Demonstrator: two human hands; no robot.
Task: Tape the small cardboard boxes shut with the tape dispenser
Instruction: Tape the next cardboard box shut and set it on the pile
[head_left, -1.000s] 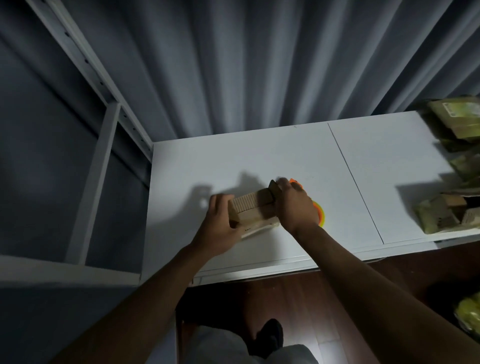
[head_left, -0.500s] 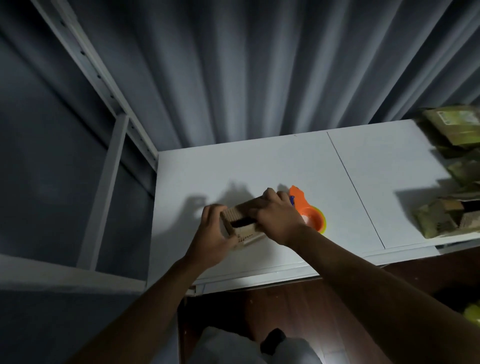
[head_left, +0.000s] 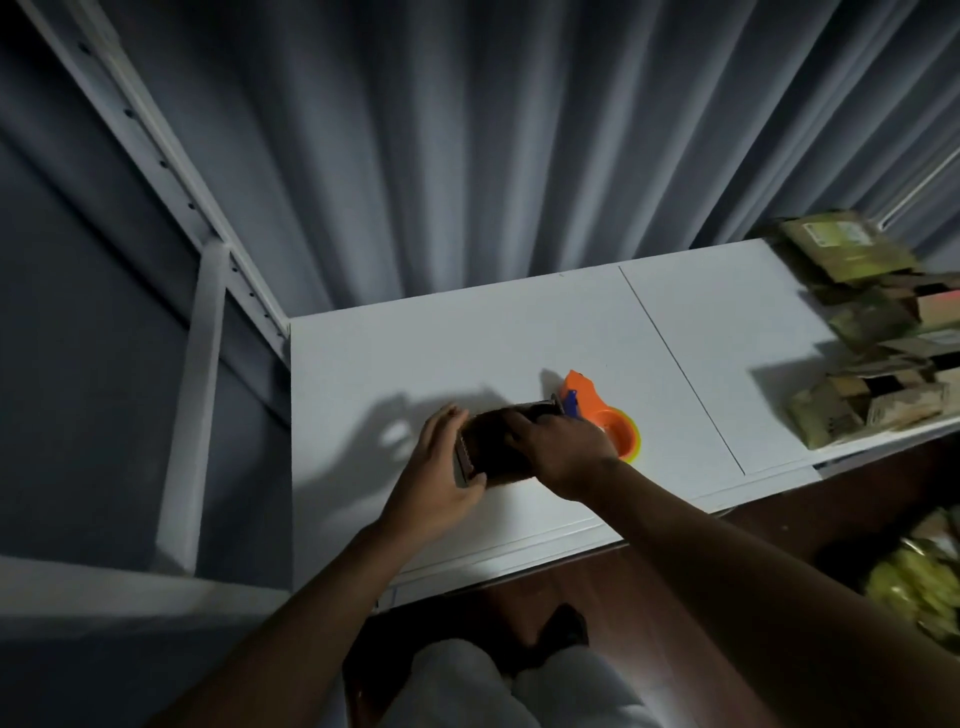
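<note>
A small cardboard box (head_left: 493, 449) lies in shadow on the white table (head_left: 467, 343), between both hands. My left hand (head_left: 439, 467) grips its left end, fingers curled over the top and thumb at the near side. My right hand (head_left: 563, 447) lies over its right half, fingers bent onto the top. Just right of the box, an orange tape dispenser (head_left: 597, 410) with a yellow-green roll rests on the table, touching or nearly touching my right hand.
A pile of small cardboard boxes (head_left: 878, 353) fills the table's right end. A white metal frame (head_left: 202, 322) stands at the left, a grey curtain behind. Yellow-green packets (head_left: 919, 582) lie on the floor at the lower right.
The box has been turned and lowered flat onto the table. My right hand slid left across its top. The dispenser has come into full view behind my right hand.
</note>
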